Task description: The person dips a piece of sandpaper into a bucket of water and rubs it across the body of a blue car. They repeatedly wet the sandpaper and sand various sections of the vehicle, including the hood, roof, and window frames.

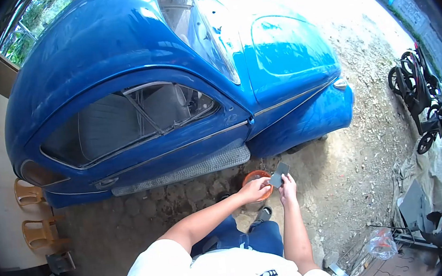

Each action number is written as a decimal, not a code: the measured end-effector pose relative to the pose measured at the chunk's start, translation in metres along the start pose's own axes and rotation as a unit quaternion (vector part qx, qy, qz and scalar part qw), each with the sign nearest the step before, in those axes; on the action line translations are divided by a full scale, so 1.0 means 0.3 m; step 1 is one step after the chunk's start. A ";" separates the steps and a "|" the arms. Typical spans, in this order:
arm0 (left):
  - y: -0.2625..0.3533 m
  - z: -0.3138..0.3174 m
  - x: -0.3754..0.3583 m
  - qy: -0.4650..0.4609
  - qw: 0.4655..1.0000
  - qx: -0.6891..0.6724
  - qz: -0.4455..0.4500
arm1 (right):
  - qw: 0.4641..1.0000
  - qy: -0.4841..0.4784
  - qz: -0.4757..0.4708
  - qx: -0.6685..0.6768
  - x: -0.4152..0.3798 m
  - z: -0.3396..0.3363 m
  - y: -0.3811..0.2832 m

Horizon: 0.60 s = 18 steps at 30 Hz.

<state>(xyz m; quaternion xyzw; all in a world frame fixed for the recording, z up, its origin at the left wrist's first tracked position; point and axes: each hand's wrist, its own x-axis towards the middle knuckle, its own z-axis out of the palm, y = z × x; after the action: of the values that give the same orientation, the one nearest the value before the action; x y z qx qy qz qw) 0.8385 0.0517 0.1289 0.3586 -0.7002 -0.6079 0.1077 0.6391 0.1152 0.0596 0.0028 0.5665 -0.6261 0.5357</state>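
R hand (288,189) pinches a flat grey rectangular sheet (279,175) btwn thumb & fingers, held up in front of the body, over/beside the right edge of a round orange bucket (247,177) on the ground. L hand (257,190), fingers bent, is at the sheet's lower left corner, also above the bucket; can't tell if it grips the sheet or just touches it. Below the hands: dark blue trousers (264,237) & a foot in a dark sandal (264,214); white short-sleeved T-shirt (213,273) nearer the cam. Just beyond the bucket, a shiny blue rounded car (158,55) stands side-on, w/ a silver textured running board (187,170) along its bottom edge. Farther out: 2 yellow-orange plastic armchairs (41,233) at far L, black motorbikes (419,87) at far R, & a clear plastic bag (383,244) lower R.
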 end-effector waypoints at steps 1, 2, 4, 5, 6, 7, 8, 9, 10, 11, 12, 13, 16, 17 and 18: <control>0.012 -0.017 -0.017 0.014 1.000 -0.010 0.013 | 0.999 -0.010 0.012 0.028 -0.050 0.042 -0.050; 0.031 -0.030 -0.047 0.026 0.999 -0.020 0.023 | 0.998 -0.019 0.028 0.058 -0.100 0.078 -0.095; 0.093 -0.091 -0.100 0.028 0.999 -0.047 -0.001 | 0.997 -0.030 0.024 0.072 -0.182 0.149 -0.194; 0.128 -0.123 -0.133 0.038 0.998 -0.053 -0.001 | 0.996 -0.032 0.031 0.080 -0.229 0.185 -0.218; 0.166 -0.152 -0.166 0.051 0.996 -0.078 -0.016 | 0.996 -0.054 0.014 0.076 -0.278 0.212 -0.250; 0.152 -0.175 -0.162 0.043 0.997 -0.067 0.005 | 0.995 -0.069 0.012 0.076 -0.321 0.240 -0.285; 0.208 -0.215 -0.184 0.038 0.998 -0.043 0.007 | 0.993 -0.084 0.015 0.076 -0.352 0.260 -0.317; 0.232 -0.247 -0.195 0.037 0.998 -0.049 0.014 | 0.994 -0.067 0.014 0.081 -0.372 0.272 -0.343; 0.254 -0.277 -0.198 0.035 0.998 -0.053 0.021 | 0.995 -0.051 0.013 0.089 -0.384 0.287 -0.363; 0.271 -0.297 -0.197 0.042 0.996 -0.077 0.001 | 0.993 -0.063 -0.002 0.099 -0.396 0.291 -0.381; 0.296 -0.323 -0.219 0.047 0.993 -0.101 -0.025 | 0.991 -0.072 -0.012 0.112 -0.394 0.275 -0.385; 0.265 -0.331 -0.208 0.052 0.991 -0.124 -0.005 | 0.988 -0.081 -0.020 0.126 -0.398 0.276 -0.382; 0.215 -0.332 -0.185 0.064 0.993 -0.103 0.004 | 0.986 -0.035 -0.018 0.161 -0.420 0.272 -0.385; 0.221 -0.333 -0.191 0.055 0.993 -0.108 -0.002 | 0.983 -0.038 -0.026 0.180 -0.421 0.269 -0.380; 0.206 -0.323 -0.185 0.060 0.987 -0.147 0.009 | 0.983 -0.037 -0.021 0.181 -0.436 0.267 -0.387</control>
<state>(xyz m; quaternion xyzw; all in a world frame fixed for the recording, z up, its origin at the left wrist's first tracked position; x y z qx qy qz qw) 0.9123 0.0121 0.2250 0.3686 -0.5989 -0.6804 0.2063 0.6647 0.1204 0.2502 0.0642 0.4237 -0.7289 0.5339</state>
